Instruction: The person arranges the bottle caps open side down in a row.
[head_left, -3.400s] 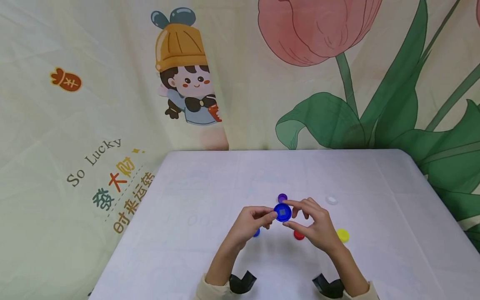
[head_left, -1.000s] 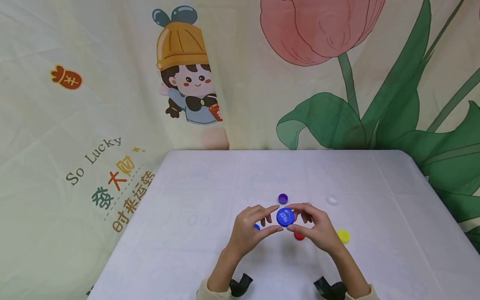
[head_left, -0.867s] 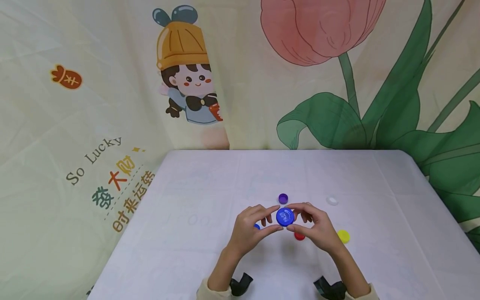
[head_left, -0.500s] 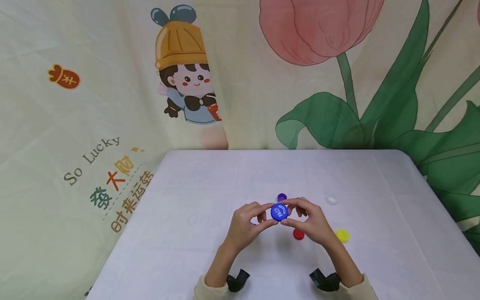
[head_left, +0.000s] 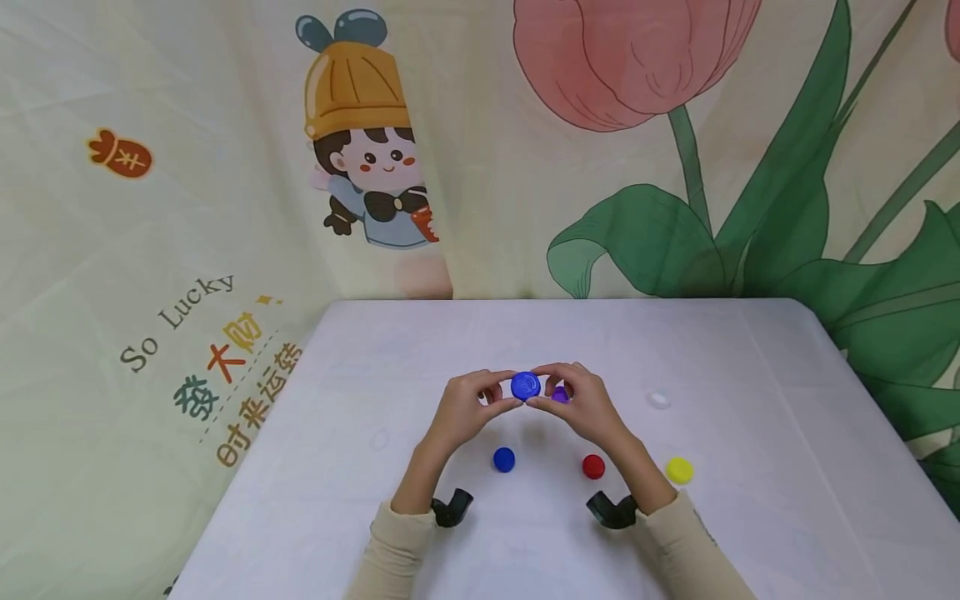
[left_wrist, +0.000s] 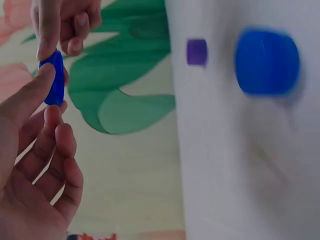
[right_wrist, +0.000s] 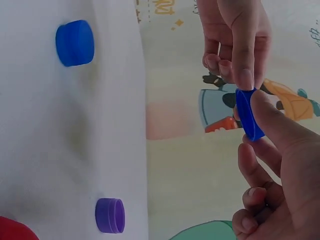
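Between my two hands, raised over the table, is a blue bottle cap (head_left: 525, 385) with faint markings on its top. My left hand (head_left: 463, 405) pinches its left edge with thumb and finger. From the other side, my right hand (head_left: 582, 402) pinches the right edge the same way. The right wrist view shows the held blue cap (right_wrist: 248, 114) edge-on, its hollow underside partly visible. Behind the right fingers, a small purple cap (head_left: 559, 395) is partly hidden in the head view; it stands on the table in the right wrist view.
On the white table (head_left: 420, 350) lie a smaller blue cap (head_left: 504, 459) and a red cap (head_left: 593, 467), both nearer me than the hands. A yellow cap (head_left: 679, 470) and a clear whitish cap (head_left: 658, 399) lie to the right. A printed cloth (head_left: 480, 167) hangs behind.
Earlier the held blue cap showed its hollow underside; now its top faces up. The left fingers had come away and pinch it again. Both hands have moved forward and left with it, uncovering the smaller blue cap.
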